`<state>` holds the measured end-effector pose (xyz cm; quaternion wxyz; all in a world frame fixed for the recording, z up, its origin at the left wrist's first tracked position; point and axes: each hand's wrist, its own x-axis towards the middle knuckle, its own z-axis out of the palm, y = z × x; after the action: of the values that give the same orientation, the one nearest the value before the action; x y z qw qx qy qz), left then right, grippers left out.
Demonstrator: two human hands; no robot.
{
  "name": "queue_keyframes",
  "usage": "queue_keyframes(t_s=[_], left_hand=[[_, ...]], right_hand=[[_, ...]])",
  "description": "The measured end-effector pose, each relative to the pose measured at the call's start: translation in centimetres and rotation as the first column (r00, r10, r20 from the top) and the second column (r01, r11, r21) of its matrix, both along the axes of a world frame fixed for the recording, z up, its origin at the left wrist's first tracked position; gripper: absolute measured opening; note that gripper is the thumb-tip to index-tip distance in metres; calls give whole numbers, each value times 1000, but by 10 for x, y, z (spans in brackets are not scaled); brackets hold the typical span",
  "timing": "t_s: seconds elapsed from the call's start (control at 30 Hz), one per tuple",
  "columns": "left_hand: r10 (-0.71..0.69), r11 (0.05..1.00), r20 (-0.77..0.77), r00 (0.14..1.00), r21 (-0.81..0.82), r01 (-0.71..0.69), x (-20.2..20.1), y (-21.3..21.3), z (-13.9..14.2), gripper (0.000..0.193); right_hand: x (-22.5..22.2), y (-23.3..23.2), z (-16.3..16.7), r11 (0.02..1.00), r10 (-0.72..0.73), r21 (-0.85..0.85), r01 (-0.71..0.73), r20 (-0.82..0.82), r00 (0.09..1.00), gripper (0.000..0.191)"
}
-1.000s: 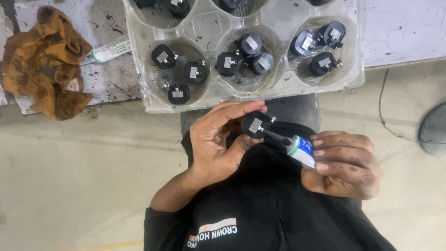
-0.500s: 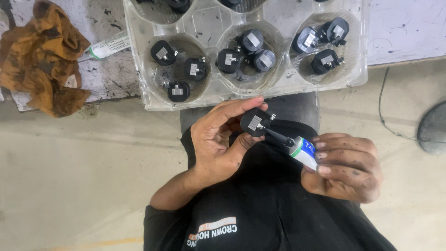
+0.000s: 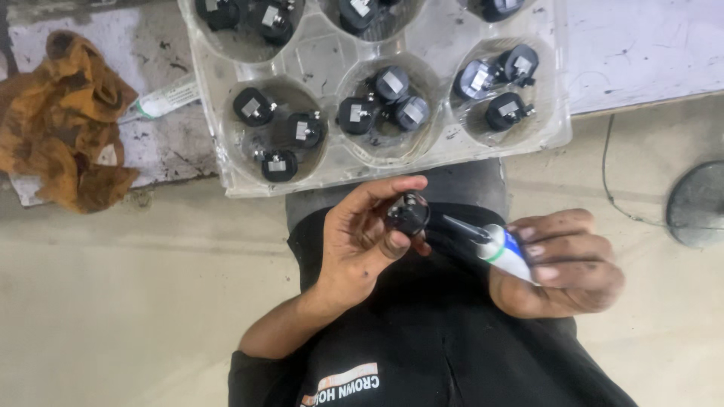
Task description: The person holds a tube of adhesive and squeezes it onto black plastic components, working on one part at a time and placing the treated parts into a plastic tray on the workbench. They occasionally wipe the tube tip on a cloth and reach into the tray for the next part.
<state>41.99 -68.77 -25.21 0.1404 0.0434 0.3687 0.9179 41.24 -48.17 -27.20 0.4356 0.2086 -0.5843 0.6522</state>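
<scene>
head view: the left hand (image 3: 362, 241) is curled around a small black round part (image 3: 408, 214), gripping it between thumb and fingertips above the lap. the right hand (image 3: 562, 264) is wrapped around a white tube (image 3: 507, 252) with a green band and a blue patch. the tube carries a long black nozzle (image 3: 456, 226) that points left; its tip touches the part, or sits just beside it. both hands are over the person's dark clothing, just below the tray.

a clear plastic tray (image 3: 320, 59) with round wells lies on the worn white table (image 3: 641, 45), its near edge overhanging toward the person. the wells hold more black parts (image 3: 385, 102), each with a grey square on top: three in the near left well, three in the near middle well, three in the near right well. the far wells are cut off by the frame.

a second tube (image 3: 162, 100) lies on the table just left of the tray. a crumpled orange-brown rag (image 3: 64, 124) lies further left. a thin cable (image 3: 612, 188) runs across the pale floor at right, near a dark round disc (image 3: 697, 203).
</scene>
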Motion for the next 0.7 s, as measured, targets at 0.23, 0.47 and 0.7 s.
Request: queue_keyframes(t_s=[0.23,0.47,0.7], left_hand=[[-69,997,-16,998,42,69,5,2,-5,42],[-83,996,-34,996,38,84,6,1,-10,41],[-94,995,-44,995,39,95,5,0,-10,38]], right_hand=[[0,18,15,919,36,391,-44,28,999,32],[7,14,5,928,-51,369,43,13,999,25],[4,21,6,918,24,395,-21,-2,1000,31]])
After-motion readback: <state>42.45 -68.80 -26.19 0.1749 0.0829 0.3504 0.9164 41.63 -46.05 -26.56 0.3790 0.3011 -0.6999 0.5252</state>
